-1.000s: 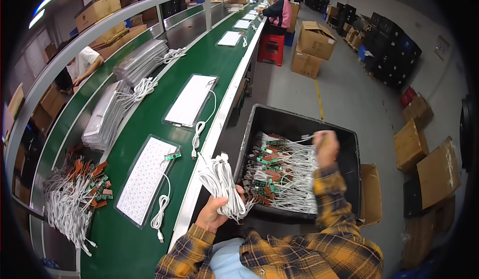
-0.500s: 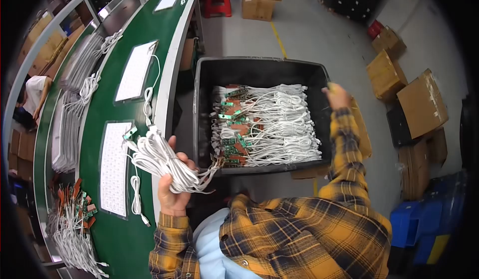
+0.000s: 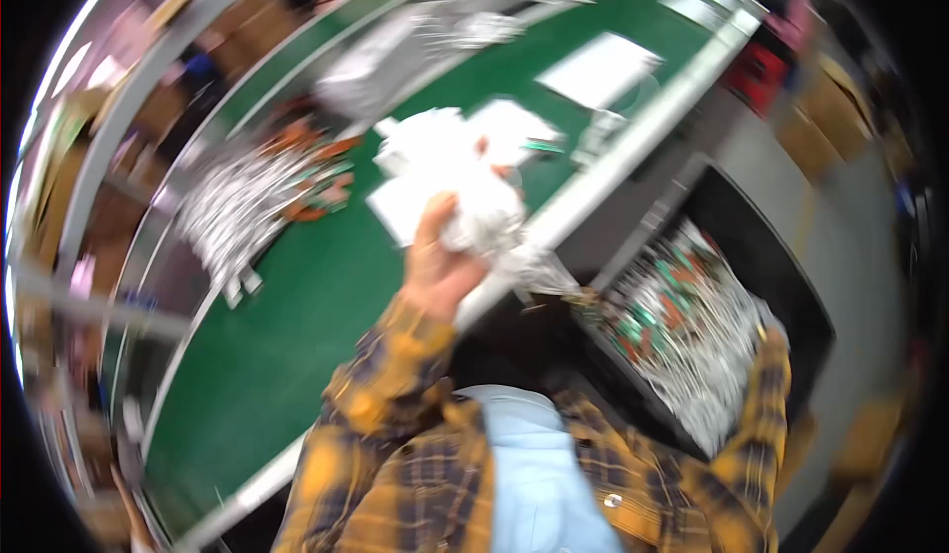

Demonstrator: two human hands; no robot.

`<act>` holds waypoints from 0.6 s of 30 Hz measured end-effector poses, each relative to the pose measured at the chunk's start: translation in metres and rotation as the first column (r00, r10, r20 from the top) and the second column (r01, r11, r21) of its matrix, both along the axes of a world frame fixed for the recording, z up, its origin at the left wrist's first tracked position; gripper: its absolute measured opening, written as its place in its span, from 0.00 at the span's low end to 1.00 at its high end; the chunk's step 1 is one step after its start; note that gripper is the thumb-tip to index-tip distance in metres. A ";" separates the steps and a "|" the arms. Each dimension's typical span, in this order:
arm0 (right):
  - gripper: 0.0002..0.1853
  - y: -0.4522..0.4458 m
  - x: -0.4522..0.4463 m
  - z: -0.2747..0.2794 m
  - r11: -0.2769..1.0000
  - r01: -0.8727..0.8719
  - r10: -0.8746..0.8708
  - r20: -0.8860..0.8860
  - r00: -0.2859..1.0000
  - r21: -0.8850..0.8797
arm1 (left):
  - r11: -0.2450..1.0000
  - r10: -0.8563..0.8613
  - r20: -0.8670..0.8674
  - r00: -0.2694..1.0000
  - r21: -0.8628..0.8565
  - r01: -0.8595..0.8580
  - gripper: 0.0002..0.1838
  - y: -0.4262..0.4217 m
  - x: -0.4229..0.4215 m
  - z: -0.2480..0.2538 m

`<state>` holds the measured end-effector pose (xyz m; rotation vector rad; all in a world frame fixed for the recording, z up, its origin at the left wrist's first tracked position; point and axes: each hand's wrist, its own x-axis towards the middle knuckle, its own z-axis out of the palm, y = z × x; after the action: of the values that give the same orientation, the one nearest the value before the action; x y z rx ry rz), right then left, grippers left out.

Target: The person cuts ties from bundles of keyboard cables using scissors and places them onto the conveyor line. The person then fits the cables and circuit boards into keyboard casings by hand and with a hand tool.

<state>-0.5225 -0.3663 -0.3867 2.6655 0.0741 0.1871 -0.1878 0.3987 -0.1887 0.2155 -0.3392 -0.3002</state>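
Green, smooth-topped counter [image 3: 267, 395] sweeps across the scene, a heap of white cables with brown and green ends [image 3: 237, 212] along its left side, everything smeared by motion. Compared with half a second ago, my left hand [image 3: 440, 268] is further in over the counter, fingers wrapped round a thick bundle of looped white cables [image 3: 479, 212], so that bundle remains held, not set down. My right hand [image 3: 771, 342] has dropped beside the packed white cable rows [image 3: 704, 365] in the black plastic bin [image 3: 763, 242]; blur hides whether those fingers are closed.

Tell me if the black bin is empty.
Not empty: white cables lie in the black bin, with green and reddish-brown bits toward one side.
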 end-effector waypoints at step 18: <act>0.21 0.113 0.250 0.099 0.788 0.233 -0.379 0.152 0.913 0.570 | -0.060 0.998 0.045 -0.039 0.787 -0.614 0.25 0.444 0.087 -0.014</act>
<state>-0.2728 -0.2533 -0.2878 3.1276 -0.5886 0.5149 -0.1012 0.8432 -0.2023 0.9746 0.6795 1.0143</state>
